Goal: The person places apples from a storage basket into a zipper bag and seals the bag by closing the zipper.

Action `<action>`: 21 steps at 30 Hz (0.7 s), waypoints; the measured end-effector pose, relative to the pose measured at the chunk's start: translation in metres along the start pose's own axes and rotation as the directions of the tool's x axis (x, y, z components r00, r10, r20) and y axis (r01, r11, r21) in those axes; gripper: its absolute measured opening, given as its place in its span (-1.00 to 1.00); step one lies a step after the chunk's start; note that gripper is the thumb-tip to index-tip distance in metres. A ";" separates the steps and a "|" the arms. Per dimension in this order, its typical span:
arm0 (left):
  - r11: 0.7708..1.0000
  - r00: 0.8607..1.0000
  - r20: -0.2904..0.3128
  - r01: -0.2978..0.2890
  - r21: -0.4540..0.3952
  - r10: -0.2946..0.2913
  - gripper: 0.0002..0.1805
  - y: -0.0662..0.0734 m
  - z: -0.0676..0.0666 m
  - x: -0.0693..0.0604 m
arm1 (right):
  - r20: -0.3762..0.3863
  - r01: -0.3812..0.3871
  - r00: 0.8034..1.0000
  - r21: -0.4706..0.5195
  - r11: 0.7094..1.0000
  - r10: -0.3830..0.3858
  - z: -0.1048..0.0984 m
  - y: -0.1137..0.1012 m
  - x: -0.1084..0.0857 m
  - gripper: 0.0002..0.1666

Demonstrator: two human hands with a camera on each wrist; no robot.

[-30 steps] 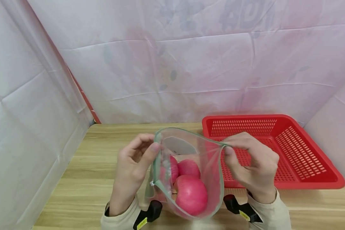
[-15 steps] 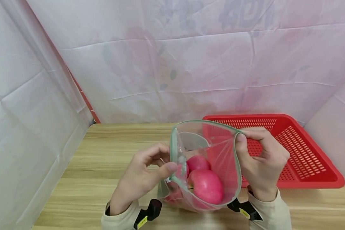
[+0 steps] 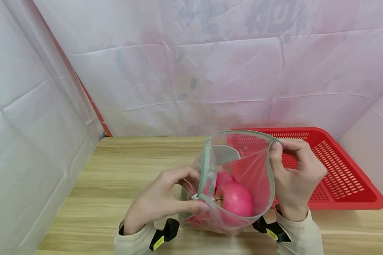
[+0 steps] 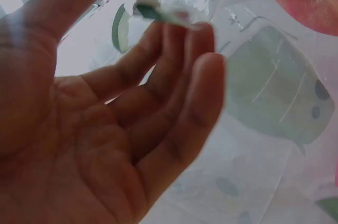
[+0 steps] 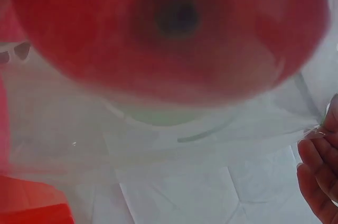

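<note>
A clear zipper bag with a green-edged mouth stands wide open in the head view, several red apples inside. My right hand pinches the right corner of its rim between thumb and fingers. At the left corner, my left hand has its thumb on the front rim and its fingers behind, around the small white zip slider. The left wrist view shows the curved fingers by the bag's green edge. One apple fills the upper right wrist view, seen through the plastic.
A red perforated basket sits on the wooden table behind and right of the bag, partly hidden by bag and right hand. White printed cloth hangs behind the table and along its sides.
Both hands and the bag have moved right, the bag now partly before the basket. The left hand has slid down the left rim to the slider; the right hand keeps its pinch.
</note>
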State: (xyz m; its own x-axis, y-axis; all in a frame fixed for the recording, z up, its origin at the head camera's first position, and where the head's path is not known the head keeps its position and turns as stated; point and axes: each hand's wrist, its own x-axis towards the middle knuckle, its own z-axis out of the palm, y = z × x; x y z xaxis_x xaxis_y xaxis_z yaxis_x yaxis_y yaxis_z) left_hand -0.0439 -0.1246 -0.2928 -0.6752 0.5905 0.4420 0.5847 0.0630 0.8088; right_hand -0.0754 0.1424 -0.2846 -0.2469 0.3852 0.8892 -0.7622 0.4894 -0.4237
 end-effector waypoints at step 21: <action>0.998 0.995 -0.100 0.017 0.062 -0.010 -0.82 -0.029 0.002 0.017 | -0.018 -0.100 0.995 -0.237 0.966 0.099 -0.006 0.028 0.005 -0.70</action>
State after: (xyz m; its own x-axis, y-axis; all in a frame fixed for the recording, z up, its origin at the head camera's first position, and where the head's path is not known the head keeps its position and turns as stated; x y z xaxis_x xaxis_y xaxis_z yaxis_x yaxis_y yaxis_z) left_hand -0.0712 -0.1151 -0.3094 -0.7228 0.5065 0.4702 0.6002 0.1229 0.7903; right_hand -0.0947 0.1629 -0.2930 -0.3106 0.4454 0.8397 -0.5697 0.6199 -0.5396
